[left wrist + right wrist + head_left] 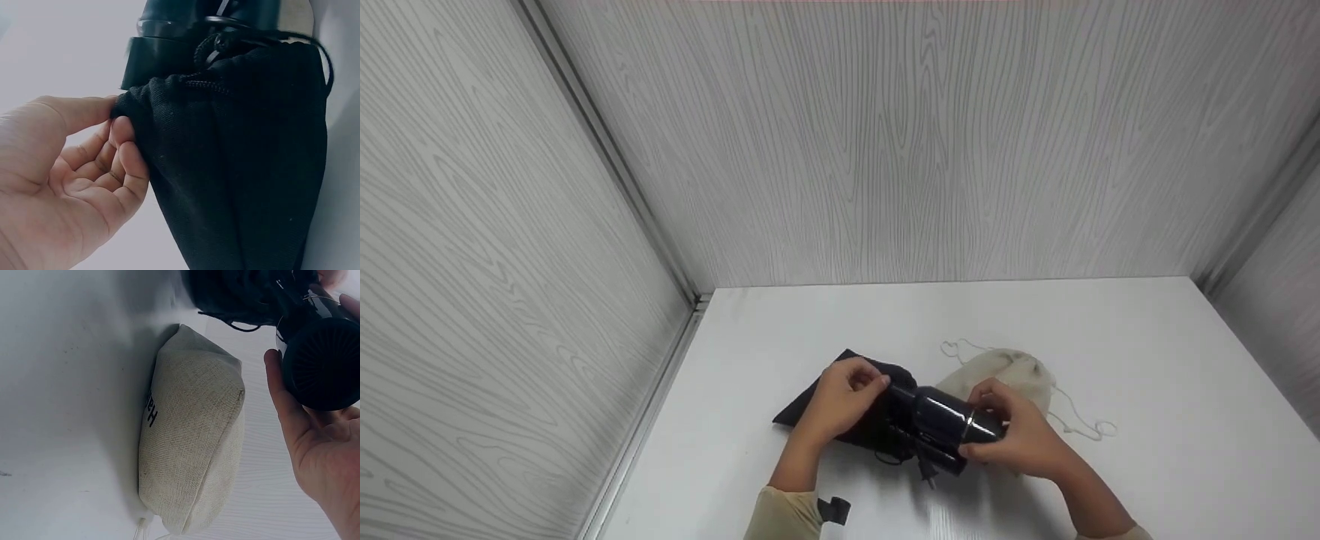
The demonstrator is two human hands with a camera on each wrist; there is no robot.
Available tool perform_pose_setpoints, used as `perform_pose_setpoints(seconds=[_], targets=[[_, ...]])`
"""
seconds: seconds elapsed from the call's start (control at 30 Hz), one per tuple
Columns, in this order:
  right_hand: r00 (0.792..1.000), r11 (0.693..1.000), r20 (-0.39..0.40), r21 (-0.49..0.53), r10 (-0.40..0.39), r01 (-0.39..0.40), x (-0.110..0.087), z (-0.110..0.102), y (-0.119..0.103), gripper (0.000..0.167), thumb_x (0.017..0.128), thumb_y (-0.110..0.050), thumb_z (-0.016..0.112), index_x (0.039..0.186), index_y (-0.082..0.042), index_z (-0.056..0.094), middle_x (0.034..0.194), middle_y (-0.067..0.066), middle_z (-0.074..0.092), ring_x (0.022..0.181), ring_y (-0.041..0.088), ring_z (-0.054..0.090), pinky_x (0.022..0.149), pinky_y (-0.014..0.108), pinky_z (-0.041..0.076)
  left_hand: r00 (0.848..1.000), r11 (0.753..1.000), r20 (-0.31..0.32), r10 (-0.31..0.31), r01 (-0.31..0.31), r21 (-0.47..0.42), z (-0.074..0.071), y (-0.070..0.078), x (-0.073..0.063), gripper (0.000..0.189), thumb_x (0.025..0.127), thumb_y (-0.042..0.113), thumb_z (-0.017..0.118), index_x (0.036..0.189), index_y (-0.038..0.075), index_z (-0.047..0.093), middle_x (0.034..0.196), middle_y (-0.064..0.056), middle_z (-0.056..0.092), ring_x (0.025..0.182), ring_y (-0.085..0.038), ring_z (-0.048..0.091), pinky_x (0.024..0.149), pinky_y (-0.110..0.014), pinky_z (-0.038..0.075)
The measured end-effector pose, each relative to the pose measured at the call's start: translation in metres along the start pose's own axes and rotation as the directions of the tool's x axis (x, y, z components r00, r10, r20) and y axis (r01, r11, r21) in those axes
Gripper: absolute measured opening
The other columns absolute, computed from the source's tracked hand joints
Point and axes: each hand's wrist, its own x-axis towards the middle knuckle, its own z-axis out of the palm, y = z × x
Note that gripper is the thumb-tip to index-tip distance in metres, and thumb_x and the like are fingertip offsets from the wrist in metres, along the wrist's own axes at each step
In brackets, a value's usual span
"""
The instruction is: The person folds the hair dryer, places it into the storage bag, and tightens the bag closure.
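Observation:
My right hand point(1024, 435) grips the vented rear end of a glossy dark hair dryer point(941, 412); its round grille point(326, 363) faces the right wrist view. Between thumb and fingertips, my left hand point(840, 397) pinches the mouth rim of a black drawstring pouch point(225, 157). The dryer's narrower front end lies at that mouth; how far inside it reaches is hidden. A power plug point(926, 471) hangs below the dryer, beside its handle.
Behind the right hand lies a plump beige cloth drawstring bag point(1020, 371) with dark lettering on its side, its thin cords trailing on the white table point(780, 322). Grey wood-grain panels point(885, 150) rise at the back and both sides.

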Motion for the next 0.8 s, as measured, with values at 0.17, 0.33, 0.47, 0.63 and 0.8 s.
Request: perform_pose_setpoints(seconds=[0.17, 0.33, 0.47, 0.63, 0.8], targets=[[1.0, 1.0, 0.013, 0.009, -0.008, 0.008, 0.001, 0.001, 0.0, 0.061, 0.066, -0.021, 0.097, 0.114, -0.018, 0.06, 0.105, 0.007, 0.074, 0.092, 0.023, 0.072, 0.08, 0.03, 0.057, 1.0, 1.0, 0.022, 0.012, -0.012, -0.014, 0.002, 0.002, -0.001, 0.011, 0.1, 0.024, 0.075, 0.096, 0.015, 0.075, 0.088, 0.004, 0.069, 0.079, -0.01, 0.061, 0.074, -0.026, 0.053], [1.0, 1.0, 0.0, 0.022, 0.008, -0.008, 0.001, 0.004, -0.001, 0.061, 0.067, -0.02, 0.098, 0.114, -0.016, 0.059, 0.102, 0.009, 0.076, 0.09, 0.024, 0.072, 0.078, 0.03, 0.057, 1.0, 1.0, 0.022, 0.019, -0.019, -0.009, 0.005, 0.002, -0.002, 0.01, 0.099, 0.023, 0.076, 0.095, 0.014, 0.075, 0.087, 0.004, 0.069, 0.077, -0.008, 0.06, 0.071, -0.024, 0.053], [1.0, 1.0, -0.015, 0.021, 0.013, -0.013, 0.001, 0.009, -0.002, 0.062, 0.066, -0.02, 0.098, 0.115, -0.017, 0.059, 0.106, 0.009, 0.078, 0.092, 0.022, 0.073, 0.079, 0.029, 0.056, 0.999, 1.0, 0.039, 0.025, -0.025, 0.0, 0.007, 0.001, -0.003, 0.01, 0.1, 0.024, 0.076, 0.096, 0.014, 0.076, 0.087, 0.004, 0.07, 0.077, -0.007, 0.061, 0.071, -0.024, 0.053], [1.0, 1.0, -0.029, 0.021, 0.0, 0.0, 0.004, 0.016, -0.004, 0.061, 0.067, -0.02, 0.099, 0.115, -0.017, 0.06, 0.108, 0.01, 0.078, 0.095, 0.021, 0.074, 0.081, 0.027, 0.056, 0.998, 0.999, 0.056, 0.035, -0.035, 0.012, 0.011, 0.002, -0.004, 0.011, 0.1, 0.026, 0.075, 0.099, 0.015, 0.076, 0.093, 0.004, 0.072, 0.08, -0.007, 0.063, 0.075, -0.024, 0.055], [0.999, 1.0, -0.037, 0.012, -0.004, 0.004, 0.006, 0.022, -0.007, 0.06, 0.068, -0.021, 0.099, 0.114, -0.018, 0.06, 0.105, 0.008, 0.078, 0.091, 0.019, 0.073, 0.079, 0.027, 0.055, 0.998, 0.999, 0.059, 0.037, -0.038, 0.009, 0.013, 0.004, -0.004, 0.012, 0.099, 0.026, 0.075, 0.098, 0.014, 0.076, 0.093, 0.003, 0.073, 0.08, -0.007, 0.063, 0.075, -0.025, 0.055]])
